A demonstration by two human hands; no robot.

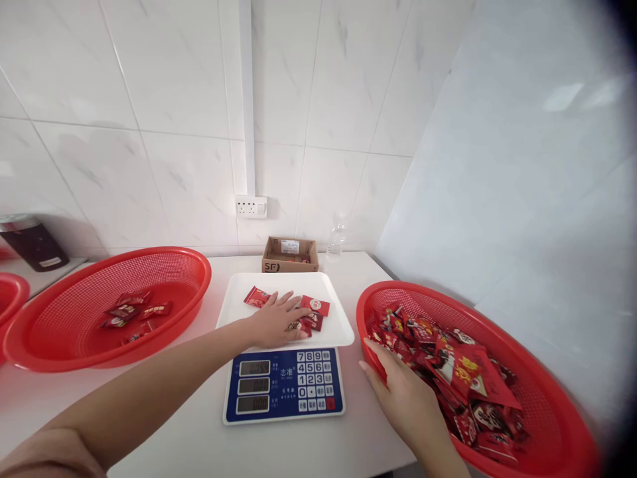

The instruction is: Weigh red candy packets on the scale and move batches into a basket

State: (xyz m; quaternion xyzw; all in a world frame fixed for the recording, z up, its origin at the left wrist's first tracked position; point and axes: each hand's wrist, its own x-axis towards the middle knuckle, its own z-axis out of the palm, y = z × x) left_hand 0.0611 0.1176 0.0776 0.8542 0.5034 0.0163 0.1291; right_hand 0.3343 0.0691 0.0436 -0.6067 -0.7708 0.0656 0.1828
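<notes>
My left hand lies palm down over the white weighing tray, its fingers spread across small red snack packets. Part of those packets is hidden under the fingers. Below the tray is the scale's blue keypad panel with three small displays. My right hand is at the near left rim of a red plastic basket, thumb and finger on either side of the rim. Many red packets in different sizes are heaped inside this basket.
Another red basket on the left holds several packets. Behind the scale stand a cardboard box and a clear plastic bottle. A dark cylinder lies at far left. A tiled wall and a white side panel bound the table.
</notes>
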